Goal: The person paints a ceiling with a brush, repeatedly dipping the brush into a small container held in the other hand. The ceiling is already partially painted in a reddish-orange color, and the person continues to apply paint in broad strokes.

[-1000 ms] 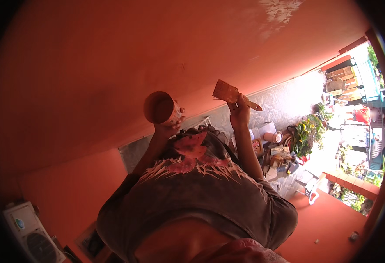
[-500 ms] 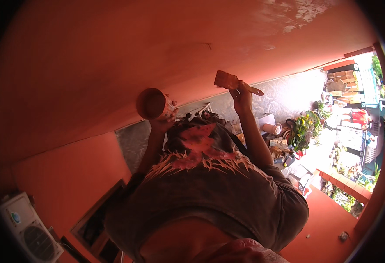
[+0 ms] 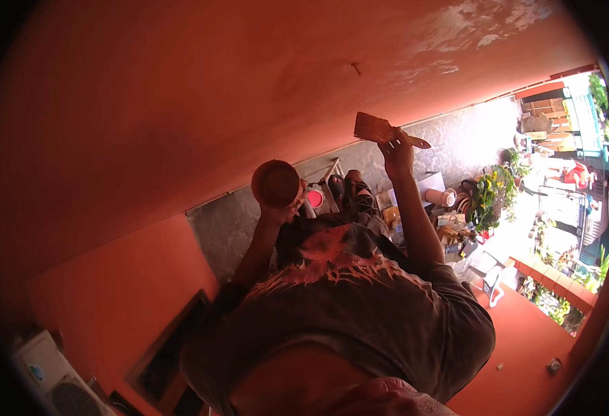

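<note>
My left hand [image 3: 290, 209] is wrapped round a paint cup [image 3: 276, 186], whose round mouth faces up; its inside is too dark to make out. Off to the right, my right hand [image 3: 398, 154] grips the handle of a wide flat paintbrush [image 3: 373, 128]. The bristle end points left, close to the orange wall [image 3: 249, 90] in the picture but apart from the cup. Whether the bristles touch the wall I cannot tell.
Far below, beside my feet, is a container of bright pink-red paint [image 3: 315, 199] next to a metal frame [image 3: 334, 168]. Potted plants [image 3: 493, 197] and assorted items stand on the ground at right. An air-conditioner unit [image 3: 62, 378] is at lower left. A person in red [image 3: 579, 175] is far off.
The cup has shifted right and a little down in the picture, and the brush slightly right. The view has moved too; the paint container and my feet now show below. Both grips stay the same.
</note>
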Demonstrator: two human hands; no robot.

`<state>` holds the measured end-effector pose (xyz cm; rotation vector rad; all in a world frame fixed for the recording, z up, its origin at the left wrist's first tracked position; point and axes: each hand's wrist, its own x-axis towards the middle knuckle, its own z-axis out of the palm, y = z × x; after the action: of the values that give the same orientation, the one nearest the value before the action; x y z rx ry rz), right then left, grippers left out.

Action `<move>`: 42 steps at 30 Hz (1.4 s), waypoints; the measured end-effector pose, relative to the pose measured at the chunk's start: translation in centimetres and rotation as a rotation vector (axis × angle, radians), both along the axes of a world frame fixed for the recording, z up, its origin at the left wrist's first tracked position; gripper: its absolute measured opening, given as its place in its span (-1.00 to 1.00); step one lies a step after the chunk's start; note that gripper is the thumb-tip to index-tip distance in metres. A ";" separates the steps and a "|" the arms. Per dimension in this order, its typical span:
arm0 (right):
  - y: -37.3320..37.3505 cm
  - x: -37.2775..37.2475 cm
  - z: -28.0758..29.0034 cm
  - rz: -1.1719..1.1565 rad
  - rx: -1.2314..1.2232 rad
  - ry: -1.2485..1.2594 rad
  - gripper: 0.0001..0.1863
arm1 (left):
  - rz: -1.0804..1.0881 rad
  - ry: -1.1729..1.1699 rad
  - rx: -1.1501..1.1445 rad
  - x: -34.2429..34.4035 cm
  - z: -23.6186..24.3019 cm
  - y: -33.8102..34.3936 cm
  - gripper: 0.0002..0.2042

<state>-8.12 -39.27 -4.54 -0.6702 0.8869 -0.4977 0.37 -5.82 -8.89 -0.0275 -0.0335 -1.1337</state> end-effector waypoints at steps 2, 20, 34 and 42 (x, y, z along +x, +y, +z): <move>-0.5 0.2 -2.0 -0.032 -0.026 -0.009 -0.75 | -0.044 0.035 0.026 0.3 -2.4 0.2 -0.29; -8.3 -0.1 -11.8 0.130 -0.860 0.175 -0.47 | -0.336 -0.059 0.124 3.8 -7.2 -4.5 -0.47; -9.4 -0.2 -13.5 0.129 -0.402 -0.361 -0.49 | -0.539 0.075 0.007 6.0 -9.8 -5.8 -0.29; -7.5 2.6 -11.9 0.059 -0.138 -0.613 -0.21 | -0.523 0.076 0.002 7.2 -14.0 -4.8 -0.27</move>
<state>-5.52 -46.74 -16.48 -0.6160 0.2570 -0.6676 7.53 -10.63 -22.93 -0.0808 0.0451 -1.6550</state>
